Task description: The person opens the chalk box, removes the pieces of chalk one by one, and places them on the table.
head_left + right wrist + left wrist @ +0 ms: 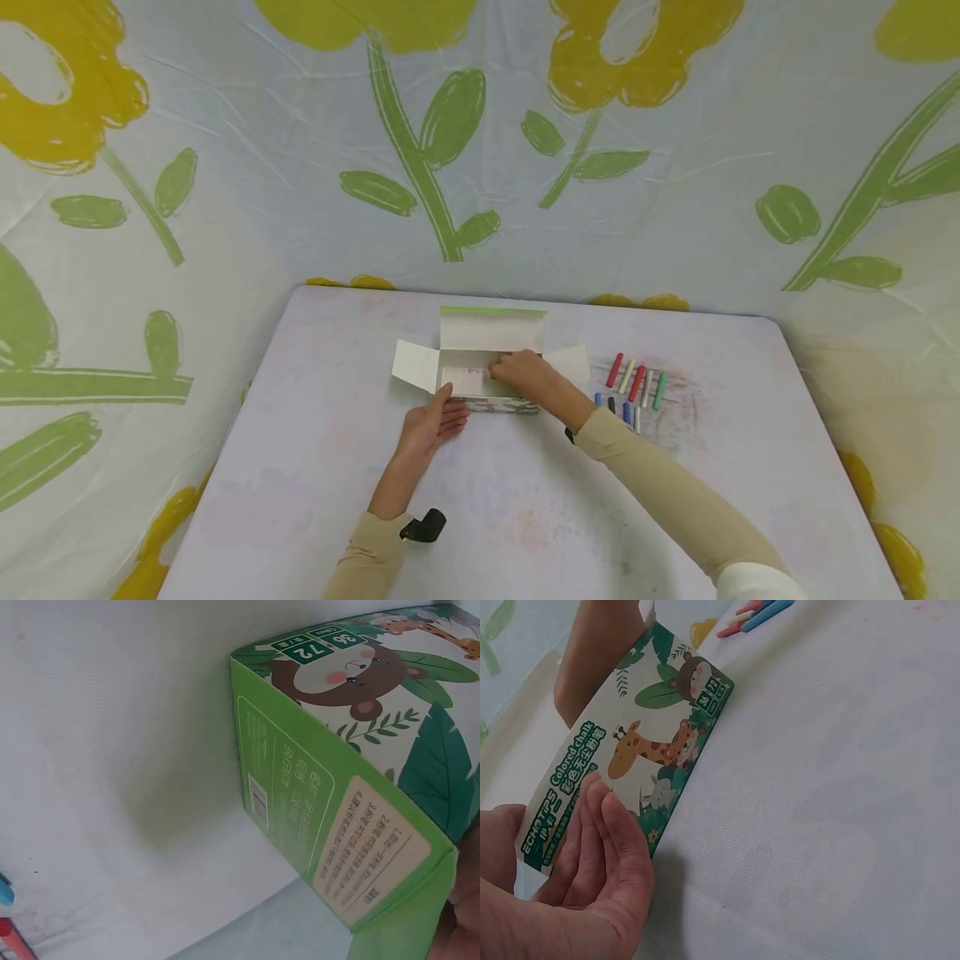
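A colored chalk box [495, 406] with animal pictures stands on the table, its lid and both side flaps spread wide. My left hand [423, 429] holds its near left corner, thumb at the rim and fingers along the printed front [641, 742]. From the right, my right hand [528, 372] reaches into the box with bent fingers. The box wall hides those fingertips in the right wrist view, and I cannot tell whether they hold anything. Part of the box floor shows pale between the hands.
Several chalk sticks [636, 383] in red, white, green, blue and black lie in two rows right of the box. Smudges of chalk dust mark the white tabletop [525, 500]. A flower-printed cloth [300, 208] hangs behind and at both sides.
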Demonstrator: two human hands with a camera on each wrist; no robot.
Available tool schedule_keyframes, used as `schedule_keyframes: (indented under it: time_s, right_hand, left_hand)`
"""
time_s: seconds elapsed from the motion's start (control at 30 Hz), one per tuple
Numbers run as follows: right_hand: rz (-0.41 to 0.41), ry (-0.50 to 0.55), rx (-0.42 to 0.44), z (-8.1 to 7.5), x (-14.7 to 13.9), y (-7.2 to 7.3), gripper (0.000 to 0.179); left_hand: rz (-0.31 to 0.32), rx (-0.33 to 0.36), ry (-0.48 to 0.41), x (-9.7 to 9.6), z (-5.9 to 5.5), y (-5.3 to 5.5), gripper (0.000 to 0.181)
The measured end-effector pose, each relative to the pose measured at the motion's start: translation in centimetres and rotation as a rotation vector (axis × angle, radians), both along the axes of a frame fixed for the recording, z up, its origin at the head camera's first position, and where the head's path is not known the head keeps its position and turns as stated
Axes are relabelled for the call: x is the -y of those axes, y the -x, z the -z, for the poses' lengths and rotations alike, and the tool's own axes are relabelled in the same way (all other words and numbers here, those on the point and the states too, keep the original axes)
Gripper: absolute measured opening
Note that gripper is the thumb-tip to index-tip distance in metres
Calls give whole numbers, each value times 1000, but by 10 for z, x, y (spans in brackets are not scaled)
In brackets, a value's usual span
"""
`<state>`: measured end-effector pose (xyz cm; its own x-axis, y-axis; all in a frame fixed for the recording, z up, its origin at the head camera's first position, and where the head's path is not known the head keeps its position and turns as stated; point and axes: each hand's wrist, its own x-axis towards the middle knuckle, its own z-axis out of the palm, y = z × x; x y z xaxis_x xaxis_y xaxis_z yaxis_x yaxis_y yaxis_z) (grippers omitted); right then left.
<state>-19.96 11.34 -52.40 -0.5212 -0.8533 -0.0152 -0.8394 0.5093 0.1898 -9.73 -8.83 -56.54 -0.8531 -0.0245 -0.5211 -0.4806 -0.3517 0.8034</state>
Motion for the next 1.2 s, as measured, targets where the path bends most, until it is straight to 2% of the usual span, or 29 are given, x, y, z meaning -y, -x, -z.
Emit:
schedule_keyframes:
  time_s: [0.1,0.2,0.33,0.47,0.63,0.77,0.87,1.07,1.2]
  right_hand:
    - [-20,41,-14,-2,-5,-1,15]
    - [-13,149,33,-7,-10,-2,16]
    - [55,299,192,-15,-16,-3,15]
    - [114,401,311,-22,-24,-4,25]
    - [134,592,471,-28,-35,-2,33]
    - [207,728,622,-33,-46,-1,38]
    - [273,795,668,-36,-54,-1,39]
    - [347,915,682,-44,-71,-3,40]
    - [411,988,745,-50,-83,-7,42]
  left_hand:
    - [-5,-3,5,-1,2,1,66]
    - [-9,-9,9,-2,4,1,65]
    - [-8,-8,11,-1,4,0,64]
    - [-8,-14,6,-1,4,0,64]
    - [-9,-15,10,-1,4,0,63]
    - [-6,-9,19,-2,3,1,62]
    - [-5,-14,15,-1,2,1,62]
    - [-4,-33,4,-1,0,2,65]
    - [-2,-31,5,-1,0,1,66]
